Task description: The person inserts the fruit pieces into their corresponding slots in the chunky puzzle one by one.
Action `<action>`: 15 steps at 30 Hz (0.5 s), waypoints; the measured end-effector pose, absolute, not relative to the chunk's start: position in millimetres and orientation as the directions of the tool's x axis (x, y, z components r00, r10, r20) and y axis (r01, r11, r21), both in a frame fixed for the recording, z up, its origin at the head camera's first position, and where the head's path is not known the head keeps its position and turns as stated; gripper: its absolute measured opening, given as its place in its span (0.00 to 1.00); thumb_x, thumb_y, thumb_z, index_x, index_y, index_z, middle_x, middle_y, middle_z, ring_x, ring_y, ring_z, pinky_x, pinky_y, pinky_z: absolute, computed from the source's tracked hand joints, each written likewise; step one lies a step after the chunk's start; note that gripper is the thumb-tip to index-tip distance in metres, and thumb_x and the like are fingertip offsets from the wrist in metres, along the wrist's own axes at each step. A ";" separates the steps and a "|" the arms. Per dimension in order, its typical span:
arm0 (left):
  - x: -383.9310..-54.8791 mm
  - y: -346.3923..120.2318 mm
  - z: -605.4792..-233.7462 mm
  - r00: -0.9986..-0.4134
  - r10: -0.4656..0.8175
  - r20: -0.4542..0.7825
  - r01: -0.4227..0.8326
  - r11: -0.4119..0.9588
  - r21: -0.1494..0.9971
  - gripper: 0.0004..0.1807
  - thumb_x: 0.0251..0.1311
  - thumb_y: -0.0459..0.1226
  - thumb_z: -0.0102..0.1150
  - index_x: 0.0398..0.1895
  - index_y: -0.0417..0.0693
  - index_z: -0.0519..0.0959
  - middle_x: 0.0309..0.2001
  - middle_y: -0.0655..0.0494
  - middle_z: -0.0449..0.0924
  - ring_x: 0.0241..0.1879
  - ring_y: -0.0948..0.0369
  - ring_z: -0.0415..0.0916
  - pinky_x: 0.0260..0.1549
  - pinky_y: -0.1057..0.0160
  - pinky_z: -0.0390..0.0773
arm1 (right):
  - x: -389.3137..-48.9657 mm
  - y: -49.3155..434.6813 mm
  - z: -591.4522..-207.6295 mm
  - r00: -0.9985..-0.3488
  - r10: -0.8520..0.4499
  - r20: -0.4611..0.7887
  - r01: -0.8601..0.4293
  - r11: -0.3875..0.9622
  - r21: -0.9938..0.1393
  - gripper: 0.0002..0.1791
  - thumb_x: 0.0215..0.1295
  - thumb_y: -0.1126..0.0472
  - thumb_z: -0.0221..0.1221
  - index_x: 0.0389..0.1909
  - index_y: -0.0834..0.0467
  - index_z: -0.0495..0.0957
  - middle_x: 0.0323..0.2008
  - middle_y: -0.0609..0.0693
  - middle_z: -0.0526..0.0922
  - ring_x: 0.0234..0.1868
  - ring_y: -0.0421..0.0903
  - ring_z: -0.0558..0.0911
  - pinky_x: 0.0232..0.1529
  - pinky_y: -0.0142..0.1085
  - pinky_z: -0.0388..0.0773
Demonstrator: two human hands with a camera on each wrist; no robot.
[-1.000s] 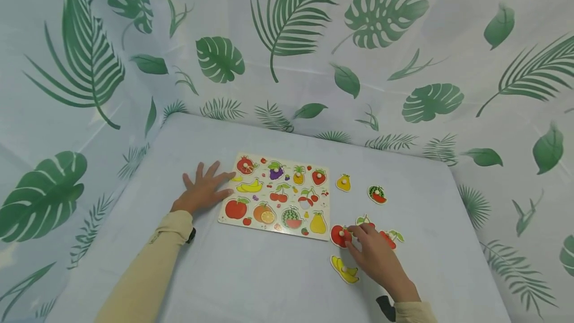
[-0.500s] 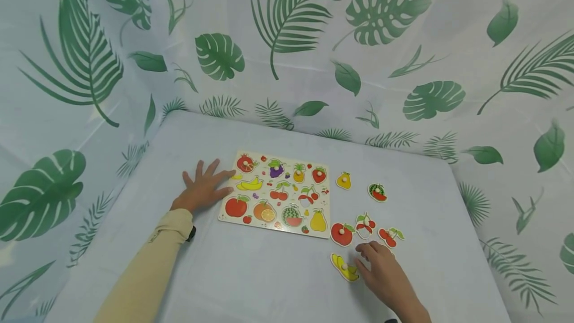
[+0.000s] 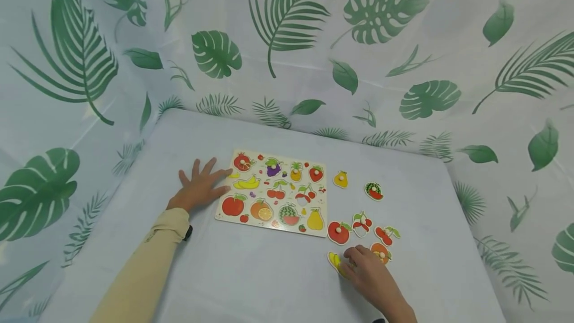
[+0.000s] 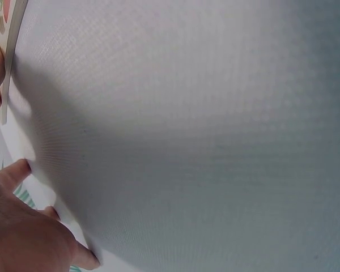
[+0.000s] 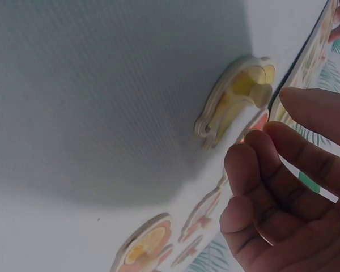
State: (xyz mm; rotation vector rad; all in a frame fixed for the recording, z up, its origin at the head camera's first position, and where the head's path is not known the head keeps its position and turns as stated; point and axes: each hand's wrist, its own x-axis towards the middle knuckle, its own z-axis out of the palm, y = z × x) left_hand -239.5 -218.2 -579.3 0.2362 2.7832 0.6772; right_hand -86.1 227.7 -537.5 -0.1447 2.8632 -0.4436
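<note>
My left hand point(image 3: 195, 188) lies with fingers spread at the left edge of a wooden fruit puzzle board point(image 3: 293, 232). Its thumb and forefinger touch that edge; the other fingers rest on the table in the left wrist view. Over the banana piece point(image 3: 333, 259) hovers my right hand point(image 3: 369, 275), partly covering it in the head view. In the right wrist view, the banana piece point(image 5: 233, 93) has a round knob point(image 5: 262, 95), with the thumb and loosely bent fingers just short of it. Nothing is held there. An apple piece point(image 3: 338, 233) lies just beyond this hand.
An orange piece point(image 3: 381, 253), a cherry piece point(image 3: 386, 235) and another red-fruit piece point(image 3: 361, 224) lie right of the board. Farther back are a pear piece point(image 3: 341, 179) and a watermelon piece point(image 3: 373, 191). A leaf-patterned curtain point(image 3: 314, 88) stands behind the table point(image 3: 251, 273).
My right hand has left the apple piece, drawn back toward the front and moved left over the banana piece. The orange piece is now uncovered. My left hand stays at the board.
</note>
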 end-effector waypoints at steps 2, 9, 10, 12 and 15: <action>-239.1 -220.1 -578.6 -0.952 0.217 -0.216 0.093 0.877 0.471 0.35 0.76 0.53 0.59 0.83 0.59 0.67 0.86 0.36 0.39 0.80 0.25 0.24 0.65 0.15 0.25 | -87.3 225.1 -540.3 -0.965 -0.150 -0.215 -0.077 0.947 -0.312 0.09 0.62 0.62 0.76 0.39 0.55 0.86 0.33 0.44 0.81 0.35 0.43 0.77 0.43 0.44 0.85; -240.3 -220.6 -580.7 -0.953 0.218 -0.212 0.095 0.876 0.474 0.36 0.75 0.54 0.60 0.83 0.59 0.67 0.86 0.36 0.39 0.80 0.25 0.24 0.65 0.15 0.25 | -89.0 219.8 -546.7 -0.958 -0.180 -0.224 -0.095 0.934 -0.345 0.08 0.61 0.68 0.75 0.39 0.57 0.86 0.31 0.44 0.81 0.33 0.43 0.79 0.43 0.44 0.87; -240.6 -220.5 -581.1 -0.953 0.217 -0.213 0.094 0.875 0.475 0.36 0.75 0.54 0.60 0.83 0.60 0.67 0.86 0.36 0.39 0.80 0.25 0.24 0.65 0.15 0.25 | -88.9 219.6 -547.3 -0.957 -0.184 -0.225 -0.099 0.934 -0.344 0.09 0.61 0.68 0.75 0.39 0.58 0.86 0.31 0.44 0.81 0.34 0.43 0.80 0.43 0.44 0.87; -240.8 -220.2 -581.1 -0.953 0.218 -0.212 0.093 0.874 0.478 0.36 0.75 0.54 0.60 0.82 0.59 0.67 0.86 0.36 0.39 0.80 0.25 0.24 0.64 0.15 0.24 | -88.8 218.9 -547.9 -0.955 -0.188 -0.228 -0.102 0.934 -0.342 0.09 0.61 0.69 0.76 0.39 0.58 0.86 0.32 0.45 0.82 0.34 0.43 0.80 0.44 0.45 0.87; -240.8 -220.1 -580.7 -0.953 0.214 -0.216 0.090 0.876 0.474 0.36 0.75 0.54 0.60 0.83 0.60 0.67 0.86 0.36 0.39 0.80 0.25 0.24 0.65 0.15 0.24 | -89.3 218.4 -548.8 -0.953 -0.200 -0.225 -0.116 0.933 -0.340 0.09 0.61 0.69 0.76 0.39 0.58 0.86 0.32 0.45 0.81 0.34 0.44 0.80 0.44 0.45 0.87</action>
